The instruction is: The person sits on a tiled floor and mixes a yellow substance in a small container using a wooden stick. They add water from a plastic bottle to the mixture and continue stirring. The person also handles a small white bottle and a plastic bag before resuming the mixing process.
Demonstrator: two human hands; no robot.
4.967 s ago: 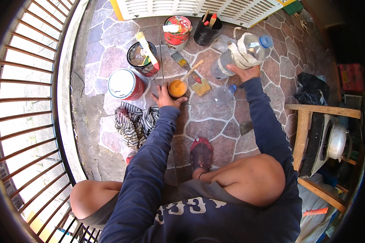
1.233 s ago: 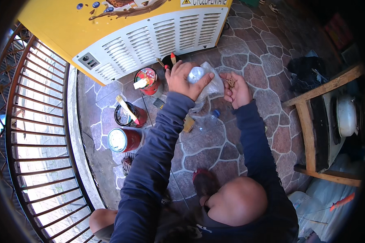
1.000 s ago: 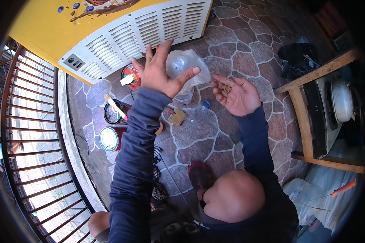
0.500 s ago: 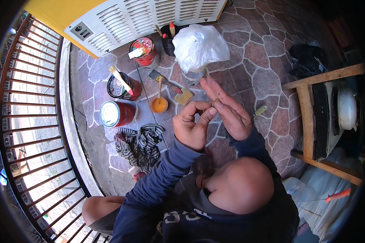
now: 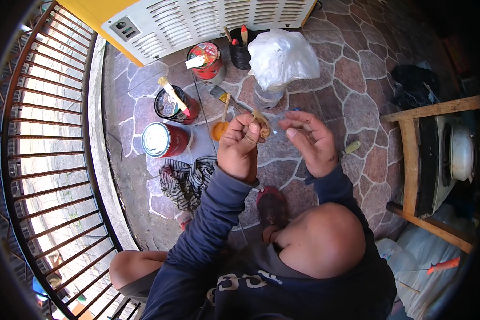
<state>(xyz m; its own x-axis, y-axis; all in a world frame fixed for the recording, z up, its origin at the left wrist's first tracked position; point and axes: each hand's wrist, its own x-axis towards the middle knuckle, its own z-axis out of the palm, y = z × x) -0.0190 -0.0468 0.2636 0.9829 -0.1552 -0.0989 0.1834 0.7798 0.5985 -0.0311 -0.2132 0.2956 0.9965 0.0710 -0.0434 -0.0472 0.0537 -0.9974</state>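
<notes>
My left hand (image 5: 238,150) pinches a small curled tan piece (image 5: 262,125), thin like paper or cloth; its exact kind is unclear. Just right of it, my right hand (image 5: 317,147) is raised with its fingers apart and nothing in them. Beyond my left hand stands a small cup of orange paint (image 5: 218,130) with a wooden stick (image 5: 226,108) in it. A flat paintbrush (image 5: 221,96) lies behind, partly hidden by my left hand. To the left are a paint can with a brush across it (image 5: 177,105) and a lidded dark red can (image 5: 165,140).
Farther back stand a red paint can (image 5: 207,64), a black holder with brushes (image 5: 240,55) and a container under white plastic (image 5: 282,58). A striped cloth (image 5: 184,184) lies left. Metal railing bars (image 5: 53,155) run along the left; a wooden frame (image 5: 409,165) stands right.
My hands have come apart. The left has pulled back with the tan piece, which now shows clearly, and the right has lifted off it. The whole view has shifted slightly.
</notes>
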